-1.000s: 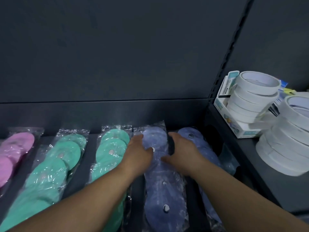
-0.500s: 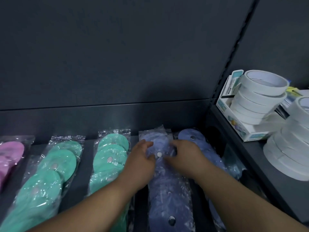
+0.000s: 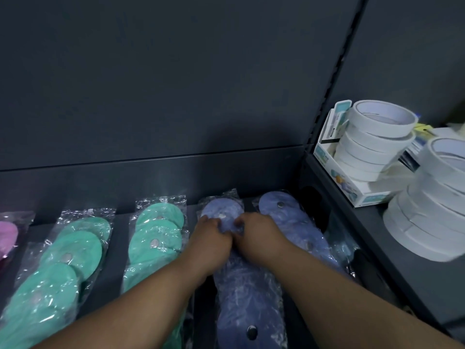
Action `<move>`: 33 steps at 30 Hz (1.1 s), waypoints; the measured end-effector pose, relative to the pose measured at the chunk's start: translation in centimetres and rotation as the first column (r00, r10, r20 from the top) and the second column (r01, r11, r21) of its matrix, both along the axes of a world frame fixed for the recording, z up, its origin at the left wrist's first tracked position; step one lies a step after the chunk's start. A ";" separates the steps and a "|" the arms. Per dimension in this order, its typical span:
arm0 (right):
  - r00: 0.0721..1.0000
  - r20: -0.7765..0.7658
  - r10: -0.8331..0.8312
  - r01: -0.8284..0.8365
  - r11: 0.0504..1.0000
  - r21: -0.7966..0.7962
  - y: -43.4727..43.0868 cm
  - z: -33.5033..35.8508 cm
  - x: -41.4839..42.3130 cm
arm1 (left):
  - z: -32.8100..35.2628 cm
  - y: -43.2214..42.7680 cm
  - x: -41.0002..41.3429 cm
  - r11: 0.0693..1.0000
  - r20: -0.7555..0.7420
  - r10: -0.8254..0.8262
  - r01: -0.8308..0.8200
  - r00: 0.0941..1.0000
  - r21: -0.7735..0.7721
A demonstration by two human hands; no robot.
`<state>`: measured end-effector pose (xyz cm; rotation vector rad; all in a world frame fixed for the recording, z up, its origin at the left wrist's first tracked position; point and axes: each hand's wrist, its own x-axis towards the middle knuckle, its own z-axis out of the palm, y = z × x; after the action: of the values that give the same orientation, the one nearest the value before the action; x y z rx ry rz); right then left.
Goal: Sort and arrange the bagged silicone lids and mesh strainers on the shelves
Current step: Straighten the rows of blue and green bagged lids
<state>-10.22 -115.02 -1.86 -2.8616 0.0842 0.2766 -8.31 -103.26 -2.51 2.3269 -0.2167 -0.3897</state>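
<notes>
We are facing a dark grey metal back panel (image 3: 176,84) that is filling the upper half of the view. Below it a dark grey lower shelf (image 3: 120,238) is carrying a row of clear plastic bags that are lying flat, running from the back wall toward us. To the right, a higher dark grey side shelf (image 3: 377,243) is bearing two stacks of white tape rolls: the far stack (image 3: 372,139) is sitting in a white cardboard display box (image 3: 362,195), and the near stack (image 3: 427,202) is standing just beside it.

Along the lower shelf, from the left, a bag of pink round silicone lids (image 3: 7,235) is showing only at the edge, then two bags of mint-green round silicone lids are lying side by side, the left green bag (image 3: 63,260) and the middle green bag (image 3: 156,235). Next is lying the bag of purple-blue round silicone lids (image 3: 249,293) that we are handling, and a second purple-blue bag (image 3: 289,212) is lying just right of it, near the shelf's end.

Our left hand (image 3: 208,243) and our right hand (image 3: 259,235) are touching each other at its upper part, fingers curled down and pinching the plastic, just below a small white stud (image 3: 222,216) on the top lid.
</notes>
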 end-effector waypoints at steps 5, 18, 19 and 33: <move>0.989 0.069 -0.132 0.114 0.970 0.214 0.2 -0.2 -0.6 | 0.1 0.1 0.4 1.000 0.044 0.004 -0.005 0.999 0.027; 0.916 0.274 -0.292 0.231 0.945 0.232 -7.3 -0.1 -16.1 | -0.6 -1.7 -7.9 0.715 0.271 -0.568 0.303 0.777 0.630; 0.934 0.216 -0.286 0.231 0.941 0.246 -7.8 -0.3 -16.5 | -0.9 -1.6 -7.9 0.711 0.297 -0.562 0.267 0.772 0.650; 0.974 -0.003 -0.227 0.214 0.912 0.351 -8.2 -2.6 -17.0 | -1.3 -0.5 -8.2 0.757 0.306 -0.407 0.131 0.861 0.640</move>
<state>-27.24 -123.20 -4.49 -2.4736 0.3165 0.1710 -16.54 -103.72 -3.80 3.0156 -0.7651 -0.0685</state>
